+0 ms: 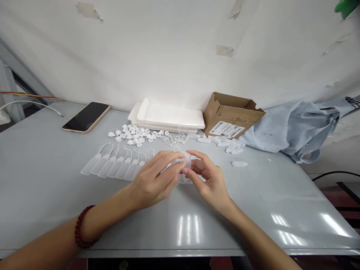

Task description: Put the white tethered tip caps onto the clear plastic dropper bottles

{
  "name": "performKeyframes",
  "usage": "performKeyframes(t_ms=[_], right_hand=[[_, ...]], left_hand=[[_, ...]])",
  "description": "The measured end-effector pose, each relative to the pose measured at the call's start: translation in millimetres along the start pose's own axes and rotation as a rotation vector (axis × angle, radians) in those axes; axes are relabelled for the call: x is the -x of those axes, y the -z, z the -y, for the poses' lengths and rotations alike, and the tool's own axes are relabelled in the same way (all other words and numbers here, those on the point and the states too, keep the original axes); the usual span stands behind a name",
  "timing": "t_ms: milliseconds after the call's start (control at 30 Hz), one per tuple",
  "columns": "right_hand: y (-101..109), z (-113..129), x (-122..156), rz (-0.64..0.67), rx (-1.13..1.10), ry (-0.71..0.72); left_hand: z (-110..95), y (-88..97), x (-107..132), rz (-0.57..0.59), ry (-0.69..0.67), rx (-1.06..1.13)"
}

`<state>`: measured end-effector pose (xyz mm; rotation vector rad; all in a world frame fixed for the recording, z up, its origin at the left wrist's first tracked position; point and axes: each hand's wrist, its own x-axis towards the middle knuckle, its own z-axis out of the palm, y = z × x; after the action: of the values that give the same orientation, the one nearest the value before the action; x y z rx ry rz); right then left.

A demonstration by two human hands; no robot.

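My right hand (209, 182) pinches a small translucent plastic sleeve (188, 160) between thumb and forefinger. From the other side, the closed fingers of my left hand (157, 178) meet the same sleeve near its top. Fingers cover part of it. To the left lies a row of similar sleeves with white loop cords (112, 165). A few more in the row show below and between my hands. Behind are a heap of small white caps (137, 133) and a tangle of thin white cords (174, 140). Loose sleeves (225, 143) lie at the right, one sleeve (239, 164) apart.
A stack of white envelopes (171, 114) and an open cardboard box (232, 116) stand against the wall. A phone (86, 117) and white cable (42, 103) are at the left. A light blue cloth bag (289, 127) lies at the right on the grey table (70, 202).
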<state>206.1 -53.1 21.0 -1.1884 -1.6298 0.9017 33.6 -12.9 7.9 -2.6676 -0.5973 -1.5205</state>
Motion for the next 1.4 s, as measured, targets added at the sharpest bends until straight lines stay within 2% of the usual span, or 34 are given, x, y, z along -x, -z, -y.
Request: performKeyframes(t_ms=[100,167,333,433,600,667,867,1000,1100,1200,1300,1400], right_hand=[[-1,0,1,-0.028,-0.032,-0.046],[0,0,0,-0.024,-0.135,-0.098],[6,4,-6,0.14,-0.566,-0.308],[9,6,-9,0.229,-0.692,-0.383],[8,7,-8,0.26,-0.75,-0.392],[7,8,-8,0.257,-0.754,-0.4],[3,11,-4,0.296,-0.655,-0.367],[0,14,2,0.325,-0.373,-0.343],[9,14,2,0.198,-0.082,-0.23],[27,9,-2,0.033,0.008,-0.151],[44,2,-6,-0.102,0.046,-0.168],[52,-2,-8,-0.165,0.094,-0.228]], left_hand=[[-1,0.1,-2,-0.009,0.008,0.011],[-2,-0.1,-3,-0.031,0.032,0.034],[-6,0.8,-6,-0.058,0.179,0.119],[-5,3.0,-6,0.028,0.22,0.153],[0,7.8,-7,0.212,0.096,0.105],[1,10.9,-8,0.27,0.096,0.046],[-8,24.9,-8,0.384,0.222,0.055],[-16,36.3,4,0.448,0.259,0.037],[-22,47.2,18,0.555,0.298,0.058],[-29,58.7,33,0.628,0.327,0.051],[-34,66.4,43,0.669,0.357,0.015],[-34,67.6,49,0.689,0.368,0.001]])
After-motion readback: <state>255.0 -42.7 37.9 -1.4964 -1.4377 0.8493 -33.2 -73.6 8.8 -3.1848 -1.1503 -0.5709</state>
